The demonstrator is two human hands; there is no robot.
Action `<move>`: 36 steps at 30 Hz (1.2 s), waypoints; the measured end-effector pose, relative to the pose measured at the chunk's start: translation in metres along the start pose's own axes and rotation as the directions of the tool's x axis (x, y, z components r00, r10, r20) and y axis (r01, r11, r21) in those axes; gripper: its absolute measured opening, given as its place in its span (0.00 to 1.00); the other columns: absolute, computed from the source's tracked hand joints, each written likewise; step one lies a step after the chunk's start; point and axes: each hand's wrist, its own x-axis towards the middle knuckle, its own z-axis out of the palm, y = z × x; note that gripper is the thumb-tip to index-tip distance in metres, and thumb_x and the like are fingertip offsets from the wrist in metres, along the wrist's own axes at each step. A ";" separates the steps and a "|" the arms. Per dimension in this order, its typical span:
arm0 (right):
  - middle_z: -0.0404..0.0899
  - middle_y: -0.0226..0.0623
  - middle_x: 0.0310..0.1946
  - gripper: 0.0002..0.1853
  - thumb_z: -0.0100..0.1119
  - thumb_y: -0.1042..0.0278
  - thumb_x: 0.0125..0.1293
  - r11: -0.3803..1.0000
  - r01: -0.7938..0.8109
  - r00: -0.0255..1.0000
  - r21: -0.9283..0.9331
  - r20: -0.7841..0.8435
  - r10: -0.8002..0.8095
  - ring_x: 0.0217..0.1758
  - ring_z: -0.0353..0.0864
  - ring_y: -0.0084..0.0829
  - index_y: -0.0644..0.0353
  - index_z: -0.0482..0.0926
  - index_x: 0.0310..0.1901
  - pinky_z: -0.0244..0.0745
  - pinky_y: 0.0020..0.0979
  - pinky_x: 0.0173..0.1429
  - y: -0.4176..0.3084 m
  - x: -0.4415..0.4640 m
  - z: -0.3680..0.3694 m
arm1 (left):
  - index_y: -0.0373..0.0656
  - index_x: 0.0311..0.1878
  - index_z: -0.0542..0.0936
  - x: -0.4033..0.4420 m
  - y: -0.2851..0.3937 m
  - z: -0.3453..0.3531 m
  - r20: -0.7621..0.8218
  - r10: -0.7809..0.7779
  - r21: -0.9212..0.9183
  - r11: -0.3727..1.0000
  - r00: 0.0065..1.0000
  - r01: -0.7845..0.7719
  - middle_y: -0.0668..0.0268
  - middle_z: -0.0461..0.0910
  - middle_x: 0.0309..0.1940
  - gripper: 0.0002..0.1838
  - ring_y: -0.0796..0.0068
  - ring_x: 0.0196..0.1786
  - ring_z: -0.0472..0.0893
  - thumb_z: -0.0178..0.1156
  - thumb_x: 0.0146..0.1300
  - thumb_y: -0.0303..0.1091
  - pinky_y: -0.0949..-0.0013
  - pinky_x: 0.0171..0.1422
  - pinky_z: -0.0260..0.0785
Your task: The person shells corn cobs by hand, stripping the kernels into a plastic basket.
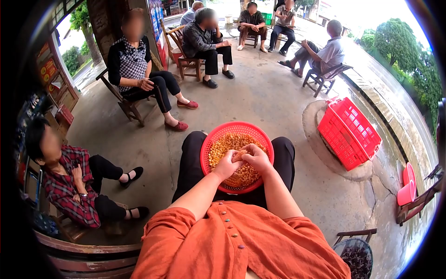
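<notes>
A round red plastic basket [266,137] with a perforated rim rests on my lap, between my knees. Many loose yellow-orange kernels [222,148] lie inside it. Above the kernels, my left hand [226,166] and my right hand [258,159] meet, with their fingers bent around a small orange-brown corn cob [239,155]. The fingers cover part of the cob.
Several people sit on wooden chairs around the concrete floor [260,88], one person [69,181] close on the left. A red crate [349,132] stands at the right, with red tubs [407,191] beyond it. A dark basket [355,258] is at the lower right.
</notes>
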 end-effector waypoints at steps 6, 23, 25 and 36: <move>0.82 0.34 0.41 0.14 0.65 0.70 0.67 0.995 -0.014 0.989 0.100 -0.144 0.029 0.40 0.82 0.24 0.63 0.73 0.49 0.79 0.25 0.43 0.005 0.006 -0.003 | 0.37 0.56 0.75 0.002 -0.007 -0.002 0.016 0.036 0.040 0.999 0.999 -0.036 0.64 0.82 0.44 0.18 0.77 0.47 0.79 0.63 0.69 0.37 0.70 0.53 0.73; 0.80 0.38 0.38 0.17 0.48 0.49 0.78 0.488 0.408 0.912 0.771 -0.362 -0.190 0.43 0.80 0.34 0.57 0.74 0.48 0.77 0.35 0.47 -0.031 -0.034 -0.075 | 0.41 0.45 0.81 -0.011 0.027 -0.007 0.203 -0.186 -0.046 0.979 0.961 0.199 0.71 0.80 0.32 0.19 0.82 0.36 0.78 0.56 0.75 0.49 0.75 0.40 0.73; 0.82 0.38 0.38 0.19 0.48 0.47 0.78 0.424 0.463 0.885 0.778 -0.432 -0.173 0.42 0.82 0.37 0.55 0.76 0.49 0.78 0.35 0.43 -0.032 -0.062 -0.115 | 0.41 0.45 0.81 -0.007 0.016 -0.007 0.213 -0.143 -0.067 0.985 0.967 0.160 0.71 0.80 0.33 0.14 0.82 0.37 0.79 0.59 0.73 0.43 0.75 0.41 0.73; 0.78 0.36 0.29 0.15 0.52 0.51 0.75 0.452 0.281 0.355 0.847 -0.529 0.771 0.32 0.81 0.36 0.55 0.73 0.41 0.80 0.39 0.35 0.274 -0.275 -0.167 | 0.39 0.50 0.80 -0.008 0.029 -0.022 0.217 -0.200 -0.021 0.977 0.955 0.210 0.67 0.81 0.37 0.08 0.82 0.35 0.77 0.55 0.73 0.30 0.77 0.43 0.71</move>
